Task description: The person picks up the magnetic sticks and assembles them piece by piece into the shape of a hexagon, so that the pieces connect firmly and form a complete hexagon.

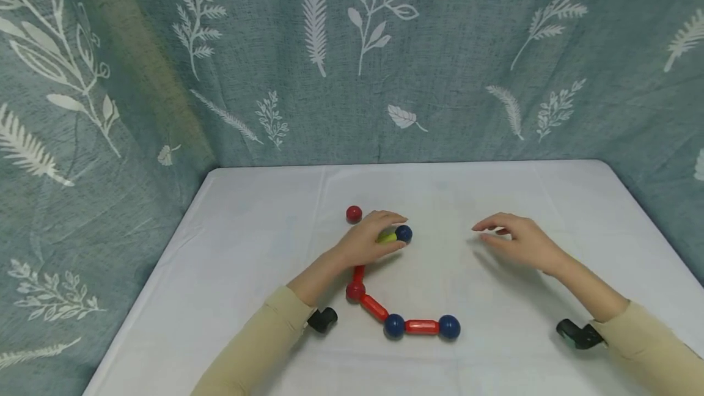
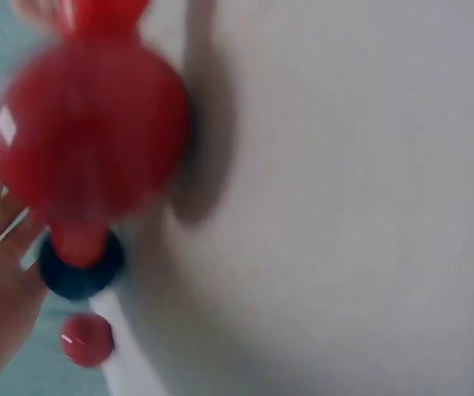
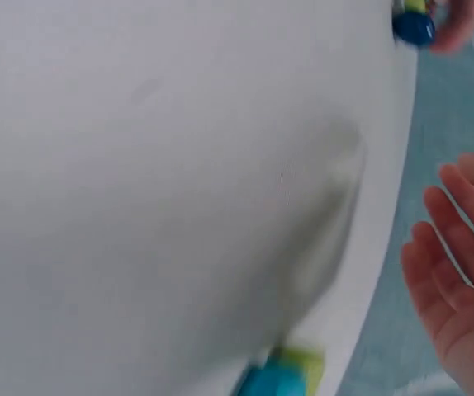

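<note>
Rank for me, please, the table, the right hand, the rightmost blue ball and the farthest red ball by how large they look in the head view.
Largest to smallest:
1. Table
2. Right hand
3. Rightmost blue ball
4. Farthest red ball
Item 3 looks nearer than 4, so their true sizes are unsure.

On my head feed, even light lays soft shadows across the wrinkled white cloth [image 1: 495, 188]. My left wrist feed looks dimmer, its round, glossy red ball [image 2: 92, 132] smeared by blur; my right softens the cyan-and-lime piece [image 3: 274, 379] at the bottom edge.
</note>
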A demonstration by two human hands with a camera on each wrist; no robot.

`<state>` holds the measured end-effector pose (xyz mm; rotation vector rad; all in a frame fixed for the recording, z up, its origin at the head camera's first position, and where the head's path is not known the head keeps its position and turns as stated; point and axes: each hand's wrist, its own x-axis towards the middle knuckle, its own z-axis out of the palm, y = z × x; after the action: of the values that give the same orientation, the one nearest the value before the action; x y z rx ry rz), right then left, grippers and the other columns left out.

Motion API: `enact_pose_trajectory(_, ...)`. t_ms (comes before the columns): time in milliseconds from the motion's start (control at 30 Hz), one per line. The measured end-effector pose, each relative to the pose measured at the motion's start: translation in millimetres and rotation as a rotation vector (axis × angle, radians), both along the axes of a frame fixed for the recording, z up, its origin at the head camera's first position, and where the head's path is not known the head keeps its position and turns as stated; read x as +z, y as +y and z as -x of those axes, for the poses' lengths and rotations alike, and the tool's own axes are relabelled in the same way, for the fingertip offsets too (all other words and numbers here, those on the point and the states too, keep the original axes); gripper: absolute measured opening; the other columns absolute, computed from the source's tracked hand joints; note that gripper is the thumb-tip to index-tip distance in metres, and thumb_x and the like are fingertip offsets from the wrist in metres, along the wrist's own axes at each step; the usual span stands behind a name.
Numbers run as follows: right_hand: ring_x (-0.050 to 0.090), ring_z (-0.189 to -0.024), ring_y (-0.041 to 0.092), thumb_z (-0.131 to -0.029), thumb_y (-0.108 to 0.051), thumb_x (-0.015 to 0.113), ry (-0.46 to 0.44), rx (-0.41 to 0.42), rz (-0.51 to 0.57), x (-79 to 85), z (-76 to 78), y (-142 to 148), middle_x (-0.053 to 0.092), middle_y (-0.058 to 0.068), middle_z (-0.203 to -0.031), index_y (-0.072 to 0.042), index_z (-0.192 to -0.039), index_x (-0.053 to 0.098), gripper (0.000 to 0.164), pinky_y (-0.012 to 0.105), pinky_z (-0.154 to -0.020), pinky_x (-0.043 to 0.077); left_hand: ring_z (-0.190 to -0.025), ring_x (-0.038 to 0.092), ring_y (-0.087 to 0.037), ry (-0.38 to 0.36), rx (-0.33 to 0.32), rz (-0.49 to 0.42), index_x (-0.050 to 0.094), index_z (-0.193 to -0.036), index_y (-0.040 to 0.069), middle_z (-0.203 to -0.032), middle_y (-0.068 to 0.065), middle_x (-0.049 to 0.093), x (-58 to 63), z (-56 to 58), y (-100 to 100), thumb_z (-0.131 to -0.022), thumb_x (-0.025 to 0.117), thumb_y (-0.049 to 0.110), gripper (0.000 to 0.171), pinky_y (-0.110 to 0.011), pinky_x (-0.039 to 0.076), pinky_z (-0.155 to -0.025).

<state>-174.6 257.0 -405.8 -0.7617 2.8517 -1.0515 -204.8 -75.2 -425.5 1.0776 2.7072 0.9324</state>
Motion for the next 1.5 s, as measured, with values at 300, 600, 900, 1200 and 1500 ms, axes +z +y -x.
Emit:
enact_pose_trajectory(300, 0.058, -0.104, 0.024, -0.095, -0.022, 0.065, -0.129, -0.09, -0.104, 3.0, -14.6, 64.2, 0.065, 0.008, -0.115, -0.01, -0.115, 0.069, 0.023, 0.028, -0.08, 0.052, -0.124, 0.051, -0.02, -0.173, -0.021, -0.058, 0.056, -0.138, 0.014, -0.136, -0.004, 0.057, -14.1, 13.5, -2.7, -0.096, 0.064, 0.024, 0.044, -0.036, 0.039, -0.104)
enact_pose_trajectory(600, 0.059, -0.1, 0.02, -0.092, -0.02, 0.068, -0.232, -0.137, -0.171, -0.3, -19.4, 97.2, 0.067, 0.012, -0.112, -0.004, -0.114, 0.069, 0.027, 0.035, -0.081, 0.051, -0.125, 0.053, -0.018, -0.212, 0.066, -0.096, 0.059, -0.136, 0.015, -0.136, -0.002, 0.058, -16.5, 8.7, -3.6, -0.096, 0.064, 0.024, 0.041, -0.035, 0.039, -0.104)
enact_pose_trajectory(900, 0.059, -0.088, 0.018, -0.089, -0.019, 0.072, -0.19, -0.135, -0.163, -12.8, -12.7, 79.2, 0.067, 0.004, -0.099, -0.004, -0.11, 0.069, 0.026, 0.036, -0.075, 0.048, -0.122, 0.054, -0.018, -0.218, 0.091, -0.121, 0.059, -0.135, 0.015, -0.135, -0.002, 0.059, -18.5, 4.3, -5.5, -0.096, 0.063, 0.024, 0.04, -0.036, 0.042, -0.102)
enact_pose_trajectory(1200, 0.06, -0.087, 0.015, -0.086, -0.011, 0.074, -0.097, 0.034, -0.092, -17.6, 5.9, 6.0, 0.067, -0.001, -0.097, -0.006, -0.105, 0.07, 0.021, 0.032, -0.075, 0.05, -0.101, 0.057, -0.014, -0.234, 0.148, -0.125, 0.06, -0.134, 0.018, -0.128, 0.0, 0.062, -18.3, -3.3, -6.3, -0.095, 0.065, 0.023, 0.04, -0.032, 0.046, -0.092)
enact_pose_trajectory(1500, 0.062, -0.09, 0.016, -0.087, -0.008, 0.072, -0.035, 0.157, -0.035, -23.3, 19.3, -70.1, 0.068, 0.002, -0.1, -0.004, -0.108, 0.07, 0.022, 0.035, -0.079, 0.051, -0.108, 0.058, -0.017, -0.211, 0.166, -0.138, 0.061, -0.133, 0.016, -0.13, -0.002, 0.062, -19.8, -10.6, -7.5, -0.095, 0.065, 0.023, 0.039, -0.035, 0.046, -0.096)
